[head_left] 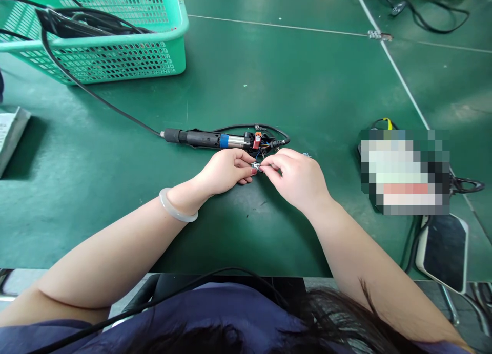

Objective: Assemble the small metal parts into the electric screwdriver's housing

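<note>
My left hand (226, 170), with a pale bangle on its wrist, pinches a small silvery part (255, 165) between thumb and fingers. From the right, my right hand (298, 177) closes its thumb and forefinger on the same part; its exact kind is too small to make out. Just beyond both hands lies an opened electric screwdriver (207, 139), its black housing off around a silver motor with a blue band. Thin wires and a red component (257, 140) show at its right end, and a wire runs down toward the pinched part.
A green plastic basket (169, 57) with black cables and dark tools stands at the upper left. A cable runs from it to the screwdriver. On the right are a pixelated object (403, 172) and a phone (446, 251) by the table edge. Black cords (418, 16) lie at the far right.
</note>
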The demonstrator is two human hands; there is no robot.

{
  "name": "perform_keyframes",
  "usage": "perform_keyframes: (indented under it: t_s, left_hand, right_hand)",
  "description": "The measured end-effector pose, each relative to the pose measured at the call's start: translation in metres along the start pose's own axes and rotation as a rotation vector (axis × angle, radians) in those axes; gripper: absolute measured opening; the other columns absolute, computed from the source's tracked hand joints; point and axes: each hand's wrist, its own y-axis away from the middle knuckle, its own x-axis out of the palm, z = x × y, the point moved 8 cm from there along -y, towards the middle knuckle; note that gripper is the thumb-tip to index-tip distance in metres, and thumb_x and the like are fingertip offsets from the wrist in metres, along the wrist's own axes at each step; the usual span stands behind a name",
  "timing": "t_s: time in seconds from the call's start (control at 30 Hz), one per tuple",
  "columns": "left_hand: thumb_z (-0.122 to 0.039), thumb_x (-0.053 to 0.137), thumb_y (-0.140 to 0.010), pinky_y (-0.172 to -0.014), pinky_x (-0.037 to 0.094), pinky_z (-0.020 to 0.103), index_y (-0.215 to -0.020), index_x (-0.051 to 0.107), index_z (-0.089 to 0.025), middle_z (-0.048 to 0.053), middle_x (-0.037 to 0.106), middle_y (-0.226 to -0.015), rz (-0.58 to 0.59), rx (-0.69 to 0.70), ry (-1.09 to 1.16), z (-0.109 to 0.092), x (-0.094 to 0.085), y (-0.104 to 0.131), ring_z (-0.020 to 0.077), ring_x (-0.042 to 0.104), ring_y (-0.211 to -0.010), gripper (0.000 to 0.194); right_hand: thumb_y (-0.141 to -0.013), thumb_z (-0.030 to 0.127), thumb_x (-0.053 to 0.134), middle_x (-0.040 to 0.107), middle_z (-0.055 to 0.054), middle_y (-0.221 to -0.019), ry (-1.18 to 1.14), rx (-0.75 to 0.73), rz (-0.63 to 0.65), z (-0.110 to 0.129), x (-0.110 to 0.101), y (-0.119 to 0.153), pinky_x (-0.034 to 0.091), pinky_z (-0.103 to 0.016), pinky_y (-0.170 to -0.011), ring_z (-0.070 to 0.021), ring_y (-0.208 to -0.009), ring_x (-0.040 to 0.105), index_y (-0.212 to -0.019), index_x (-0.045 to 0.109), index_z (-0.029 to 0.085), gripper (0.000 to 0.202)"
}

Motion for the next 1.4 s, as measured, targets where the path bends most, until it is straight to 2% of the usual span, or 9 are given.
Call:
perform_keyframes:
  t_s: [0.47, 1.07, 1.2, 1.3, 1.4]
  left_hand:
    - [-0.023, 0.069, -0.077, -0.062, 0.053, 0.026, -0.093, 0.063, -0.012, 0.005, 0.070, -0.072, 0.000, -0.003, 0.011, 0.001, 0.000, -0.001, 0.0104, 0.063, -0.060, 0.020]
    - [-0.021, 0.070, -0.077, -0.062, 0.053, 0.025, -0.093, 0.062, -0.011, 0.005, 0.070, -0.071, -0.012, -0.031, 0.012, -0.001, 0.000, 0.001, 0.0105, 0.063, -0.060, 0.020]
    - [-0.024, 0.071, -0.076, -0.061, 0.053, 0.025, -0.093, 0.063, -0.011, 0.005, 0.071, -0.071, -0.008, -0.020, 0.013, -0.002, -0.001, 0.001, 0.0108, 0.063, -0.060, 0.022]
    - [-0.024, 0.071, -0.077, -0.061, 0.052, 0.024, -0.092, 0.063, -0.011, 0.006, 0.071, -0.071, -0.001, -0.017, 0.014, -0.002, 0.000, 0.001, 0.0108, 0.064, -0.061, 0.021]
    - [-0.023, 0.071, -0.076, -0.061, 0.052, 0.024, -0.092, 0.063, -0.011, 0.006, 0.071, -0.071, -0.004, -0.024, 0.023, -0.001, 0.000, 0.001, 0.0104, 0.063, -0.060, 0.022]
  right_hand:
    - [-0.085, 0.022, 0.059, 0.063, 0.000, -0.073, -0.041, 0.039, -0.022, -0.004, 0.004, 0.001, 0.034, -0.025, -0.054, -0.0109, -0.057, 0.050, -0.078, 0.072, 0.019, 0.014]
    - [-0.087, 0.025, 0.057, 0.066, -0.002, -0.077, -0.032, 0.032, -0.020, -0.004, 0.002, 0.003, 0.036, -0.026, -0.055, -0.0134, -0.062, 0.054, -0.080, 0.072, 0.019, 0.018]
    - [-0.086, 0.025, 0.057, 0.064, -0.002, -0.074, -0.083, 0.090, -0.024, -0.012, -0.002, 0.005, 0.035, -0.027, -0.055, -0.0141, -0.062, 0.054, -0.081, 0.072, 0.020, 0.017]
    - [-0.083, 0.027, 0.062, 0.061, -0.001, -0.070, -0.158, 0.148, 0.009, -0.022, 0.000, 0.008, 0.038, -0.027, -0.057, -0.0143, -0.062, 0.053, -0.090, 0.072, 0.020, 0.014]
    - [-0.078, 0.032, 0.070, 0.059, 0.001, -0.072, -0.212, 0.157, 0.069, -0.026, 0.008, 0.011, 0.039, -0.027, -0.057, -0.0131, -0.060, 0.051, -0.104, 0.070, 0.019, 0.029]
